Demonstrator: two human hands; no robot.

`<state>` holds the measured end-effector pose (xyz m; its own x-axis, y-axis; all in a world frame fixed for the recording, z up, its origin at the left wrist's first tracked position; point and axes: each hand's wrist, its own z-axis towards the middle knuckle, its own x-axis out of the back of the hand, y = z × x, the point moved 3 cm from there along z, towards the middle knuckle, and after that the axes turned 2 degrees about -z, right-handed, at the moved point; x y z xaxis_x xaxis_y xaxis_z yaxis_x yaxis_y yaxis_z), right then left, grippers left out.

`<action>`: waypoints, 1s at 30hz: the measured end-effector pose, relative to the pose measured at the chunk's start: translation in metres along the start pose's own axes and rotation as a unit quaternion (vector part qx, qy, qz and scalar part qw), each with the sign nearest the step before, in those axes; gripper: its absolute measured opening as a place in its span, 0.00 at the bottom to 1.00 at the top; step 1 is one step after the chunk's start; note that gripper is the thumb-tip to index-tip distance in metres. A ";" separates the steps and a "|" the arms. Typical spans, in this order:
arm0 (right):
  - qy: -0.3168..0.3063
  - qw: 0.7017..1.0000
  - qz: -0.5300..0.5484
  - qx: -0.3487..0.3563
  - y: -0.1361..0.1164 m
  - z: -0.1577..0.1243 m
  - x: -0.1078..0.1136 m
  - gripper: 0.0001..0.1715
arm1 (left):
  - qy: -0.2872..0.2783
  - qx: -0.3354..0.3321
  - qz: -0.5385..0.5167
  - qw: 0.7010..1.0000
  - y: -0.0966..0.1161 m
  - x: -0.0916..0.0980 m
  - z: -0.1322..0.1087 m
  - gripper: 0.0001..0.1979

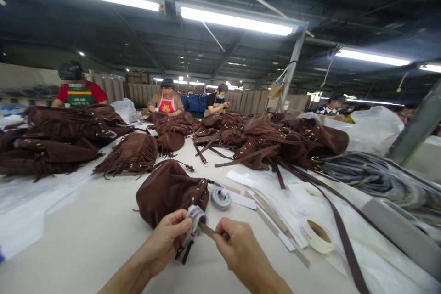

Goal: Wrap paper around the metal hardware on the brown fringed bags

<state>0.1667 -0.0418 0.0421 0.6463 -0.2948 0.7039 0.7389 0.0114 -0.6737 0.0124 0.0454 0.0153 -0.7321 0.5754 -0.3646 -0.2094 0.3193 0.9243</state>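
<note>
"At seven and six o'clock, counting from the middle of the view, what do the hands hold?"

"At seven, the left hand point(174, 232) pinches a grey-white roll point(197, 213) between thumb and fingers. At six, the right hand point(237, 244) pinches a brown strip point(207, 230), thumb against bent forefinger."

"Why that way?"

"I'd judge the left steadies the roll while the right guides the strip by its near end. The other end meets the roll; whether it goes inside, I can't tell."

"And the bag point(160, 193)?"

"It slumps on the table point(86, 239) between seven and eight, just behind the left hand. The roll overlaps its near side, but I can't see whether they're joined."

"That coil point(221, 198) at six?"

"Just beyond the hands, beside the bag, probably put there for easy reach. The card point(243, 200) at five and the tape point(312, 240) between four and five lie on the right hand's side, perhaps for the same reason."

"Farther out?"

"Brown heaps at three, the right pile point(262, 131), and at nine, the left pile point(62, 147), seemingly set apart for elbow room. Beyond, at ten, sits a person in a red apron point(167, 105)."
</note>
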 end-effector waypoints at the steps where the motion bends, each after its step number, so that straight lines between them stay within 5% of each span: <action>1: 0.020 0.999 -0.028 0.018 -0.003 0.001 0.001 0.09 | -0.003 0.006 0.004 1.000 0.000 0.001 0.000 0.18; 5: 0.052 0.997 -0.053 0.035 -0.010 0.009 -0.001 0.09 | -0.016 0.004 0.029 0.999 -0.003 0.000 0.002 0.16; 9: -0.007 0.994 0.106 -0.013 -0.009 0.016 -0.014 0.11 | -0.010 -0.011 0.045 0.999 -0.003 -0.005 0.003 0.16; 15: -0.097 0.944 0.305 -0.082 0.009 0.010 -0.031 0.15 | -0.038 -0.069 0.104 0.992 0.003 -0.016 0.000 0.11; 20: -0.013 0.931 0.343 -0.120 0.027 0.017 -0.031 0.10 | -0.009 -0.106 0.198 0.975 -0.004 -0.019 0.003 0.06; 23: 0.027 0.913 0.381 -0.142 0.030 0.023 -0.030 0.18 | 0.010 -0.132 0.227 0.965 -0.010 -0.018 0.008 0.07; 30: -0.047 0.845 0.524 -0.093 0.035 0.013 -0.039 0.25 | 0.035 -0.148 0.242 0.958 -0.012 -0.014 0.012 0.08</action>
<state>0.1701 -0.0170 -0.0063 0.9461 -0.1378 -0.2929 -0.2864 0.0656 -0.9559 0.0331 0.0423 0.0085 -0.8298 0.5463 0.1140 -0.0008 -0.2054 0.9787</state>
